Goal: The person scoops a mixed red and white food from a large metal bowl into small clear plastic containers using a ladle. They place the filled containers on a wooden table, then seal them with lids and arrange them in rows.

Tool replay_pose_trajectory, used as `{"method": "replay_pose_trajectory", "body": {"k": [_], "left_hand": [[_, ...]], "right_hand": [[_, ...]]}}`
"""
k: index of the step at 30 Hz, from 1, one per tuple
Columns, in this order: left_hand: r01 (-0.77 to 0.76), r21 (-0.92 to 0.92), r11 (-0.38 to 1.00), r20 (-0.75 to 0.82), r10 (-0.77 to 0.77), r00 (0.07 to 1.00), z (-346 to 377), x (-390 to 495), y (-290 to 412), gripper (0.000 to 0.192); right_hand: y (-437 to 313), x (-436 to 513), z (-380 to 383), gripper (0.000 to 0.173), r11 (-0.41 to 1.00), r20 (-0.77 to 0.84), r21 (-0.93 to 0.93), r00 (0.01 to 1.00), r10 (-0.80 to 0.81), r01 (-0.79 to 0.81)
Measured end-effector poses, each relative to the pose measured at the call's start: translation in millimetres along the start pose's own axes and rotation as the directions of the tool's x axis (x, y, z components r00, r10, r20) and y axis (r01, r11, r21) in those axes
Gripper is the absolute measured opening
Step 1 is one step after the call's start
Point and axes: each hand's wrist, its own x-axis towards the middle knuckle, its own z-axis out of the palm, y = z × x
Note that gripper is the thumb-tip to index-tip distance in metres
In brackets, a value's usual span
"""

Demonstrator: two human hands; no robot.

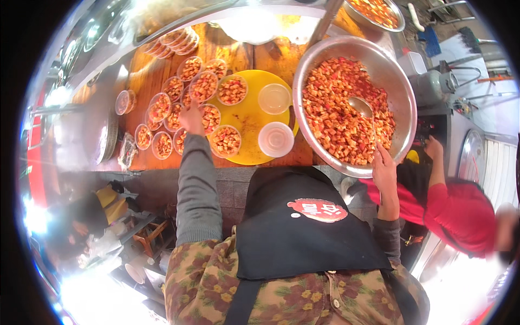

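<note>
My left hand (191, 118) pinches the near rim of a clear plastic cup (203, 85) filled with red-sauced cubes, among several similar filled cups. Some of these appear stacked on others. In my right hand (384, 168) is the handle of a metal serving spoon (360, 106). Its bowl rests on the diced food (345, 122) inside a large steel basin (406, 95). Left of the basin lies a round yellow board (248, 118), bearing filled cups on its left side. Two cups without red food, one at the back (274, 98) and one nearer me (276, 139), stand on its right.
Stacked filled containers (178, 40) stand at the back of the wooden table (138, 81). A second steel basin (375, 14) holds more food at the back right. A person in red (459, 219) is close on my right. A wooden stool (150, 235) stands behind at left.
</note>
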Motion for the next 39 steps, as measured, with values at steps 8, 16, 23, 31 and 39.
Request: {"method": "replay_pose_trajectory", "body": {"k": [8,16,23,31,39], "left_hand": [[-0.394,0.378,0.838,0.443,0.21,0.872,13,-142,-24,0.027],[-0.574,0.578,0.58,0.576,0.208,0.79,29,-197,-32,0.025],[-0.687,0.629,0.363,0.677,0.18,0.714,30,-182,-27,0.027],[-0.138,0.451,0.882,0.657,-0.224,0.72,8,-167,-4,0.02],[0.046,-0.057,0.997,0.62,0.0,0.785,6,-202,64,0.015]], "right_hand": [[-4,34,12,0.036,0.918,0.15,-0.39,0.989,-0.011,0.07],[12,132,21,0.024,0.909,-0.069,-0.386,0.977,-0.202,0.161],[25,176,21,0.031,0.888,-0.038,-0.459,0.999,0.018,-0.034],[11,124,13,0.013,0.492,0.648,0.557,0.72,0.247,-0.669],[7,87,-48,0.022,0.047,0.799,0.593,0.595,0.084,-0.804]]}}
